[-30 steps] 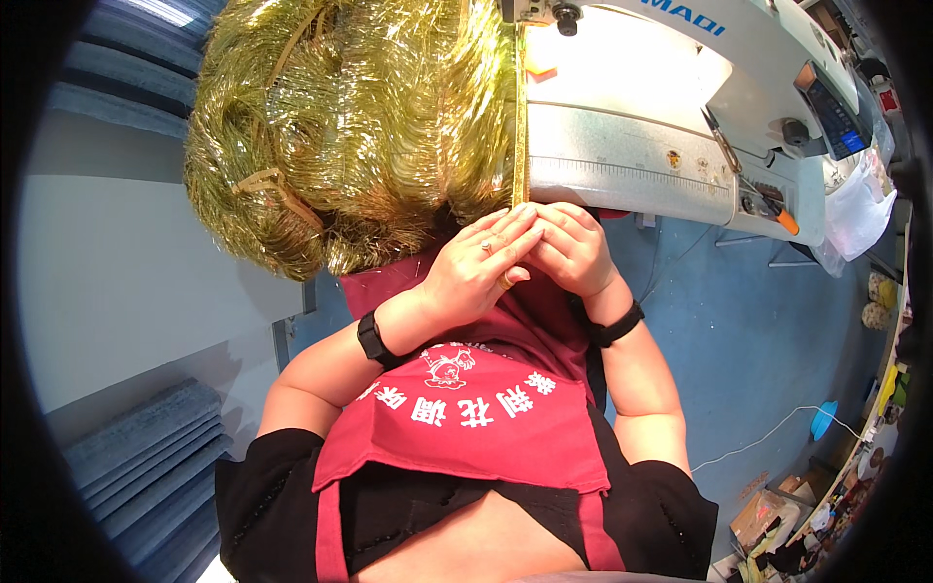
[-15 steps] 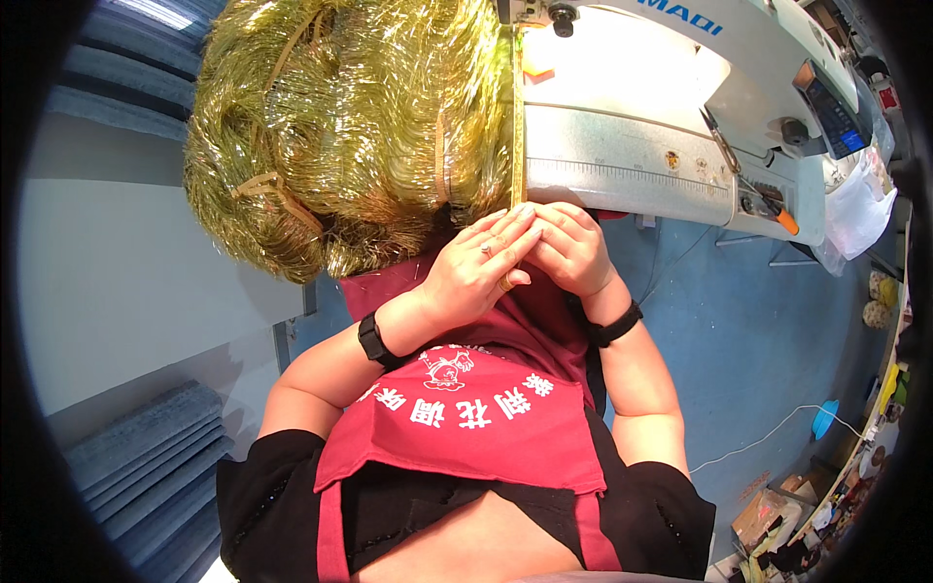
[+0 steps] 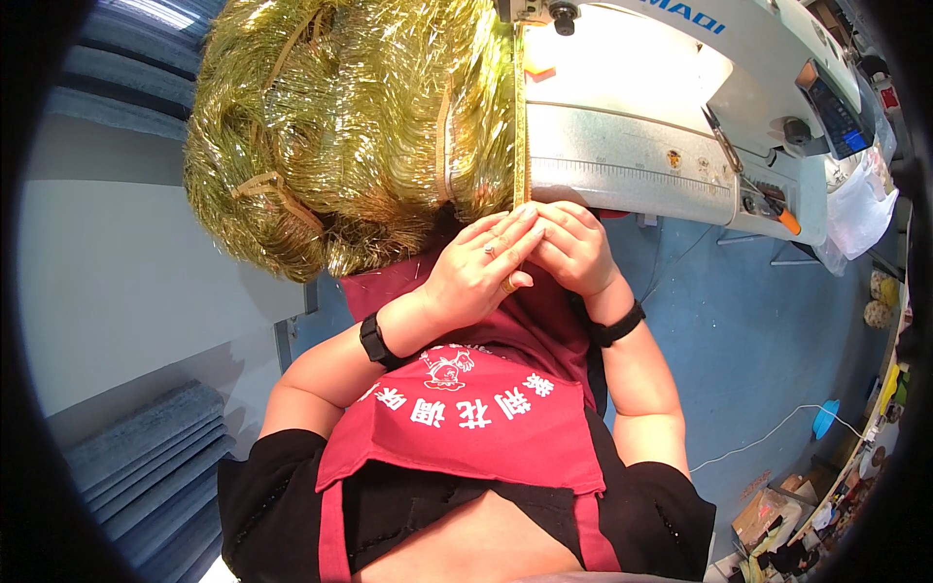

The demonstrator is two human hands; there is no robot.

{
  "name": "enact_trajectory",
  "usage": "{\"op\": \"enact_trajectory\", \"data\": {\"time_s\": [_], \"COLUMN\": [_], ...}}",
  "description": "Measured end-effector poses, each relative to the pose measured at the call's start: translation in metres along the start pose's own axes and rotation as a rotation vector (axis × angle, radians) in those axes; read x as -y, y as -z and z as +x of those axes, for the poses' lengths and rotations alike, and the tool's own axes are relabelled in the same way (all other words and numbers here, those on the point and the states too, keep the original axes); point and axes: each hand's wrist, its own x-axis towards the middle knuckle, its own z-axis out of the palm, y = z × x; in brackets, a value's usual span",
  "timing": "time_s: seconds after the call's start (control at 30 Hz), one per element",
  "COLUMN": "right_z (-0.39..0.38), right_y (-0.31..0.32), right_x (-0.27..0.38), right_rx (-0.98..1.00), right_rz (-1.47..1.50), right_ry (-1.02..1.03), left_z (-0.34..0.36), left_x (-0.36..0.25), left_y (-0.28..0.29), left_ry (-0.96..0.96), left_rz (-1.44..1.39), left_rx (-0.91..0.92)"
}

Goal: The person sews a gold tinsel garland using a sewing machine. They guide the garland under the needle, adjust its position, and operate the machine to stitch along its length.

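Note:
A narrow gold sequined band (image 3: pixel 520 146) runs from the presser foot of a white sewing machine (image 3: pixel 641 126) down to my hands at the front edge of its bed. My left hand (image 3: pixel 486 257) has its fingertips pressed round the band, and a ring is on one finger. Beside it my right hand (image 3: pixel 571 248) pinches the same band, its fingers touching my left hand's. Left of the band lies a large shiny green-gold tinsel mass (image 3: pixel 350 117) with tan ties, reaching to my red apron (image 3: pixel 457 428).
Scissors (image 3: pixel 724 141) and an orange-handled tool (image 3: pixel 784 219) lie on the machine's right, below a control panel (image 3: pixel 834 107). A white plastic bag (image 3: pixel 860 209) hangs at far right. Stacked blue-grey material (image 3: pixel 146 466) is at lower left; a cluttered shelf (image 3: pixel 816 515) is at lower right.
My hands stay on the band, with only a very slight shift upward toward the machine. Nothing is let go.

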Motion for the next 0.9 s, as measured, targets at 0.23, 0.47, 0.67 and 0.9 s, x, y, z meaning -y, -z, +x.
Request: {"op": "enact_trajectory", "data": {"time_s": [0.23, 0.47, 0.67, 0.9], "right_z": [0.0002, 0.0007, 0.0005, 0.0002], "right_y": [0.0015, 0.0024, 0.0018, 0.0007], "right_x": [-0.0003, -0.0011, -0.0016, -0.0018], "right_rx": [-0.005, 0.005, -0.001, 0.001], "right_rz": [-0.003, -0.004, 0.0, 0.0], "right_ry": [0.003, 0.007, 0.007, 0.009], "left_z": [0.0013, 0.0011, 0.0011, 0.0013], "left_x": [-0.0008, -0.0015, -0.0032, -0.0037], "left_y": [-0.0004, -0.0038, -0.0047, -0.003], "left_ry": [-0.002, 0.004, 0.017, 0.023], "left_rz": [-0.013, -0.07, -0.083, -0.065], "left_rx": [0.001, -0.028, -0.044, -0.035]}}
